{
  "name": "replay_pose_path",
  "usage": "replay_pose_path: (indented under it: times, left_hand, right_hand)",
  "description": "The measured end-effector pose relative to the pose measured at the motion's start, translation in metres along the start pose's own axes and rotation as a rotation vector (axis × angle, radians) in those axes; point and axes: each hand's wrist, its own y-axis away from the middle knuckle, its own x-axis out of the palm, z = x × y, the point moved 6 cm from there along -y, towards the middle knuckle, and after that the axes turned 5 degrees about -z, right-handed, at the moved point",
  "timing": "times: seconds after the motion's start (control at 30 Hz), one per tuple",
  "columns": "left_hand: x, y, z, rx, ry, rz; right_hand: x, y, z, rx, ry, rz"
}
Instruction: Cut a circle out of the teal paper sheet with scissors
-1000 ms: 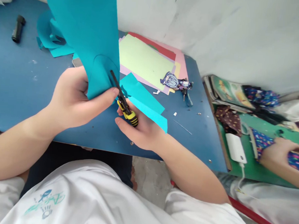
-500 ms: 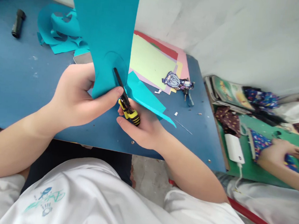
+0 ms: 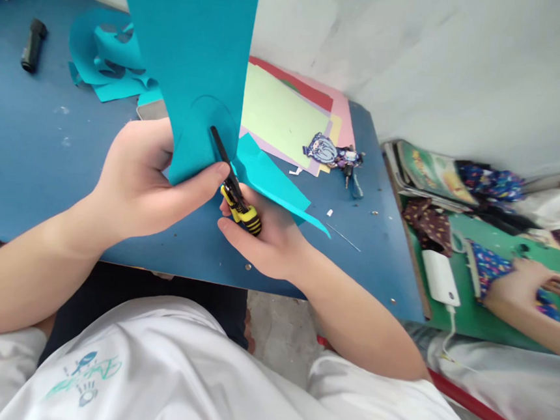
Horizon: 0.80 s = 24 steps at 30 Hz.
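Observation:
My left hand (image 3: 140, 181) pinches the lower edge of a teal sheet of paper (image 3: 191, 39), its thumb lying across the front. A circle is drawn near the bottom of the sheet, which stands up from my hand. In my right hand (image 3: 270, 238) are black and yellow scissors (image 3: 241, 210), gripped by the handles. One dark blade lies over the face of the paper, inside the drawn circle; the other blade is hidden behind the sheet. A cut flap of the teal paper (image 3: 282, 187) sticks out to the right above my right hand.
Teal paper offcuts (image 3: 111, 58) lie at the back left near a black flashlight-like object (image 3: 33, 44). Coloured sheets (image 3: 288, 116) and a cartoon keychain (image 3: 331, 150) lie behind my hands. At right, another person's hands (image 3: 523, 283) work at a green table (image 3: 468, 236) with a white power bank (image 3: 441, 278).
The teal sheet has tilted and shifted slightly to the left, with my left hand moving a little the same way. The scissors hold nearly the same place.

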Motion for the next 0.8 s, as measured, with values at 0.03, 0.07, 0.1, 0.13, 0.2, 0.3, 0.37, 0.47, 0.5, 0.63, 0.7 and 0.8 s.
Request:
replay_pose_path:
  times: [0.03, 0.07, 0.1, 0.13, 0.2, 0.3, 0.37, 0.47, 0.5, 0.63, 0.7, 0.8]
  left_hand:
    - [0.000, 0.000, 0.000, 0.004, 0.004, -0.001]
    - [0.000, 0.000, 0.000, 0.007, 0.006, 0.009]
    - [0.000, 0.000, -0.001, 0.006, 0.007, 0.016]
    - [-0.001, 0.000, -0.001, -0.001, 0.009, 0.025]
    - [-0.002, 0.000, -0.001, -0.033, 0.003, 0.042]
    - [-0.003, 0.002, 0.000, -0.079, -0.015, 0.058]
    - [-0.003, 0.002, 0.000, -0.083, -0.014, 0.050]
    - [-0.004, 0.002, -0.002, -0.052, -0.007, 0.026]
    - [-0.004, 0.002, -0.002, -0.043, -0.012, 0.024]
    - [0.001, 0.001, 0.001, -0.185, -0.053, -0.011]
    - [0.006, -0.002, 0.003, -0.291, -0.061, -0.045]
    - [0.015, -0.006, -0.002, -0.315, -0.053, -0.058]
  right_hand:
    - [0.000, 0.000, 0.000, -0.005, 0.001, -0.002]
    - [0.000, 0.000, 0.000, -0.008, 0.004, -0.005]
    - [0.001, 0.000, 0.000, -0.009, 0.010, -0.007]
    - [0.001, 0.000, -0.001, -0.009, 0.014, -0.007]
    - [0.002, 0.000, -0.002, -0.011, 0.018, -0.007]
    - [0.002, 0.000, -0.002, -0.026, 0.013, -0.019]
    - [0.001, 0.000, -0.002, -0.033, 0.017, -0.027]
    - [0.000, 0.000, -0.001, -0.026, 0.037, -0.016]
    - [-0.001, 0.000, -0.001, -0.020, 0.046, -0.012]
    - [-0.005, 0.001, 0.003, -0.013, 0.067, -0.005]
    - [-0.005, 0.002, 0.004, -0.019, 0.071, 0.008]
    - [-0.005, 0.003, 0.003, -0.025, 0.083, 0.002]
